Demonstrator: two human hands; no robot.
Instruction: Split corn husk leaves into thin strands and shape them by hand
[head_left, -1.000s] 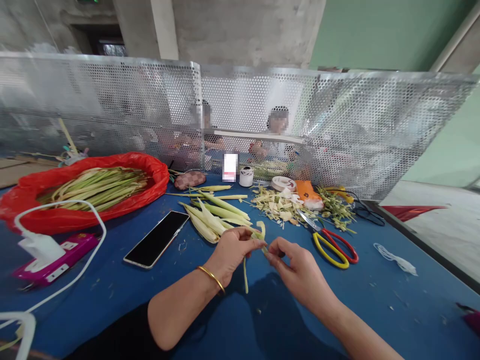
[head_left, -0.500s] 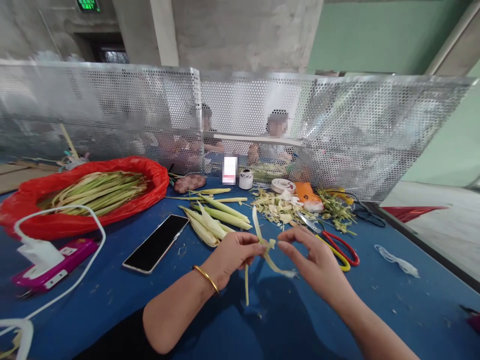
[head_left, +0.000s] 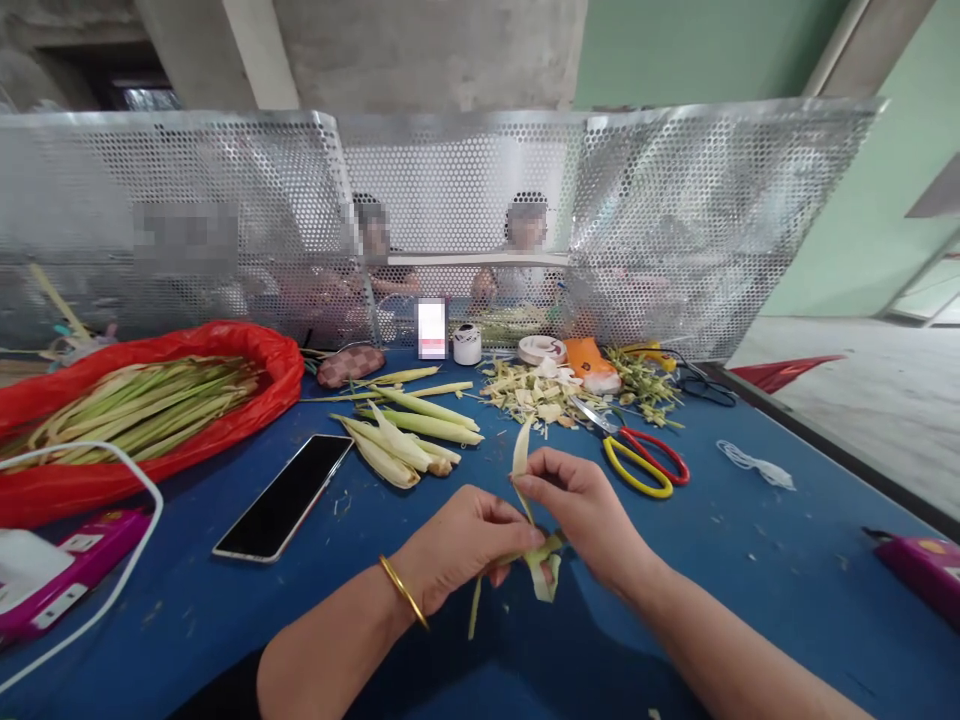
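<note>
Above the blue table, my left hand (head_left: pixel 480 540) pinches a small folded bundle of pale corn husk strips (head_left: pixel 544 575); a thin stem end hangs below its fingers. Just beside it, my right hand (head_left: pixel 574 495) has thumb and forefinger closed on an upright husk strip (head_left: pixel 522 450) that rises from the bundle. The two hands nearly touch, and the fingers partly hide how the strips cross. Beyond them lie several whole husks (head_left: pixel 405 440). To the right are scissors (head_left: pixel 637 460) with red and yellow handles, their blades pointing at a heap of husk scraps (head_left: pixel 532 390).
A red plastic bag (head_left: pixel 277 365) of long green strips stands at left, near a black phone (head_left: pixel 289 495) and a purple power strip (head_left: pixel 82 560). At the back are a tape roll (head_left: pixel 541 349), a white jar (head_left: pixel 466 345) and a perforated metal screen (head_left: pixel 457 180), with people behind.
My right hand has come in from the right and closed on the upright strip. The husk bundle sits lower and is turned in my left hand. The whole view has shifted to the right.
</note>
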